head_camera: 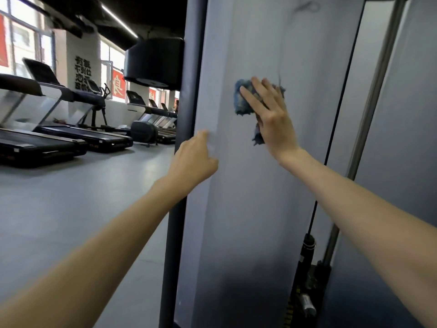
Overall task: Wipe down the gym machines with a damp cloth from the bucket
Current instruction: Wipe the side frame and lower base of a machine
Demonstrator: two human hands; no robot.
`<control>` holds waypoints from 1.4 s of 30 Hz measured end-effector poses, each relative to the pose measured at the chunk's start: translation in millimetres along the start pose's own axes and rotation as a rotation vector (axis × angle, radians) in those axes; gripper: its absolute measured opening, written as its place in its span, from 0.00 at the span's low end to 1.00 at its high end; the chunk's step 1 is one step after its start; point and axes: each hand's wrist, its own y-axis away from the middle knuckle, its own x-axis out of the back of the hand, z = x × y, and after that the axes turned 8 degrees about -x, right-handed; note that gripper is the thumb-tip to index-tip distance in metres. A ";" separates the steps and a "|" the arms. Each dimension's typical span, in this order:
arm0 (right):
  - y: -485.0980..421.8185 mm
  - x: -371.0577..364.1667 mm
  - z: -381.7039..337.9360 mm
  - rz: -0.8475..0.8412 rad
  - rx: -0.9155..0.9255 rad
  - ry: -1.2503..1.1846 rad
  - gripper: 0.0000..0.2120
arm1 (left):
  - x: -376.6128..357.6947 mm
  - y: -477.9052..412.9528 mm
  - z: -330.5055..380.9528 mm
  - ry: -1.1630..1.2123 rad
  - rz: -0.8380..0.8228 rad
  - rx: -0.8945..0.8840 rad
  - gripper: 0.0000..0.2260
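A tall pale grey panel (255,185) of a gym machine fills the middle of the view. My right hand (269,117) lies flat on it at chest height and presses a crumpled blue cloth (242,100) against the surface. The cloth sticks out above and left of my fingers, and a corner hangs below my palm. My left hand (194,159) rests on the panel's left edge, fingers curled around it beside the dark upright post (179,185). No bucket is in view.
A black cable (335,119) and a steel guide rod (371,102) run down right of the panel, with the weight stack pin area (307,280) low down. Several treadmills (59,138) line the left wall across a grey floor (82,209).
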 end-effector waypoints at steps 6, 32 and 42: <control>-59.9 -19.4 -39.7 -0.030 -0.091 -0.146 0.21 | -20.3 -1.2 2.5 -0.309 -0.026 -0.006 0.31; -47.3 29.2 56.9 0.259 -0.495 0.133 0.22 | -31.0 -8.6 6.4 -0.426 0.079 0.054 0.25; -32.9 12.0 22.7 -0.099 0.159 0.112 0.28 | -22.1 -5.9 -0.7 -0.194 0.061 0.050 0.21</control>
